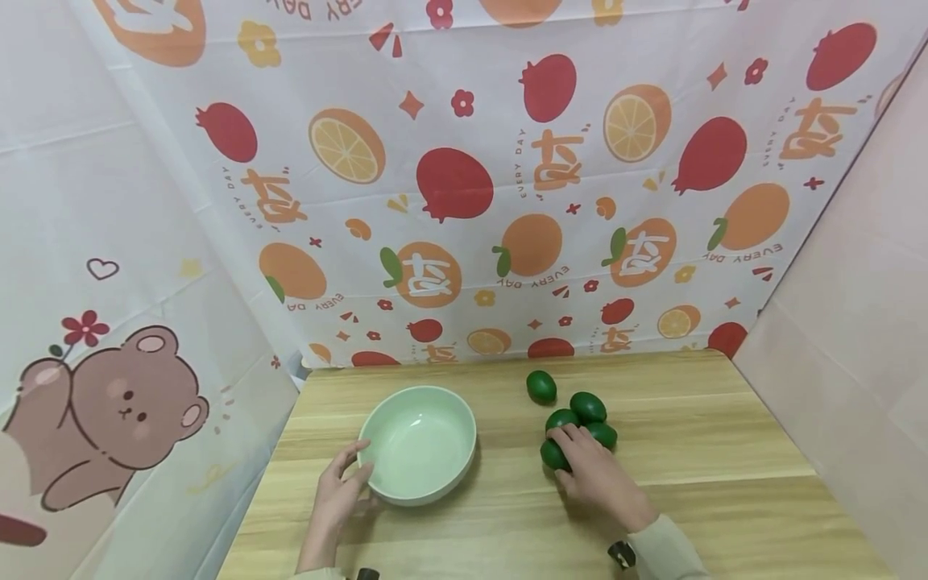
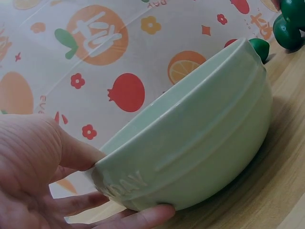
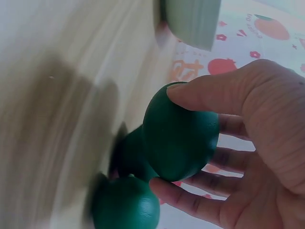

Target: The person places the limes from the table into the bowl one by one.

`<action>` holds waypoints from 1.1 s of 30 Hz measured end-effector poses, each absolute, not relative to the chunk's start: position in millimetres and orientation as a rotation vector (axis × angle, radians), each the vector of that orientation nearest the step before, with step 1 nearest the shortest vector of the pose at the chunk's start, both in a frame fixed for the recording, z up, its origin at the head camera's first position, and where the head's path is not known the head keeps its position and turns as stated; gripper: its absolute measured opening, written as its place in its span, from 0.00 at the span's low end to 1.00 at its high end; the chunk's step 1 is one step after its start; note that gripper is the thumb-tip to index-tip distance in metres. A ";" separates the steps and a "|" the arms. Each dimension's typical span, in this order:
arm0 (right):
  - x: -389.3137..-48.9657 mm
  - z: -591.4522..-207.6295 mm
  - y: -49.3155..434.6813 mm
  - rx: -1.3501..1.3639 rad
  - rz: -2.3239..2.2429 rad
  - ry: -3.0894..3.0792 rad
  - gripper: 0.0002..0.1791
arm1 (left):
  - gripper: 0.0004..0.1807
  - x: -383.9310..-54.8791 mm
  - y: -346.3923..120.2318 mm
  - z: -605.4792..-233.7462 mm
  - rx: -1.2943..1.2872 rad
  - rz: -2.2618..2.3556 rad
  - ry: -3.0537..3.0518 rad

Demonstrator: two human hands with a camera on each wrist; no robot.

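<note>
My left hand (image 1: 335,498) grips the near left side of a pale green bowl (image 1: 420,447), thumb at the rim and fingers against the outer wall. In the left wrist view the bowl (image 2: 205,138) shows raised lettering near those fingers. My right hand (image 1: 598,475) holds a dark green, egg-shaped fruit (image 3: 178,136) between the thumb and fingers. Close around that hand lie more of the same fruits, among them one at the back of the cluster (image 1: 588,407) and one at its right (image 1: 602,436). Another fruit (image 1: 540,387) lies apart, farther back.
The wooden table (image 1: 493,515) carries the bowl left of centre and the fruits to its right. A fruit-print cloth (image 1: 500,266) hangs behind its back edge. At the left is a cloth with a bear print (image 1: 138,395); a pale wall (image 1: 855,346) stands at the right.
</note>
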State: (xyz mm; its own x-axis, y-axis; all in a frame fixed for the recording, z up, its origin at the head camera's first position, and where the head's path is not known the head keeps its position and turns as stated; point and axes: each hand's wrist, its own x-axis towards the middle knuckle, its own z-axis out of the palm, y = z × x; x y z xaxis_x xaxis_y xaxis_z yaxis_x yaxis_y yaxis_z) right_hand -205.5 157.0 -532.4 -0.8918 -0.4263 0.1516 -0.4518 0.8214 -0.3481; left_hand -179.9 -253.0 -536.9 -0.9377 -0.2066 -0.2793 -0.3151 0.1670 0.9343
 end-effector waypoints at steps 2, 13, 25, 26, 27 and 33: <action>-206.8 -529.1 157.5 0.691 0.596 -2.931 0.31 | 0.28 -180.3 -252.8 -536.9 -0.529 1.908 2.324; -217.3 -511.3 164.0 0.660 0.530 -2.834 0.30 | 0.28 -182.5 -250.1 -534.1 -0.535 1.923 2.299; -227.5 -491.2 164.4 0.632 0.565 -2.822 0.29 | 0.28 -181.3 -253.8 -538.4 -0.533 1.927 2.304; -228.0 -489.6 164.5 0.624 0.577 -2.825 0.29 | 0.28 -181.2 -253.5 -538.2 -0.531 1.927 2.305; -228.6 -488.1 164.5 0.618 0.578 -2.828 0.30 | 0.28 -181.3 -253.3 -538.2 -0.528 1.927 2.307; -230.7 -483.4 162.3 0.636 0.587 -2.812 0.31 | 0.28 -177.9 -252.1 -538.1 -0.523 1.928 2.311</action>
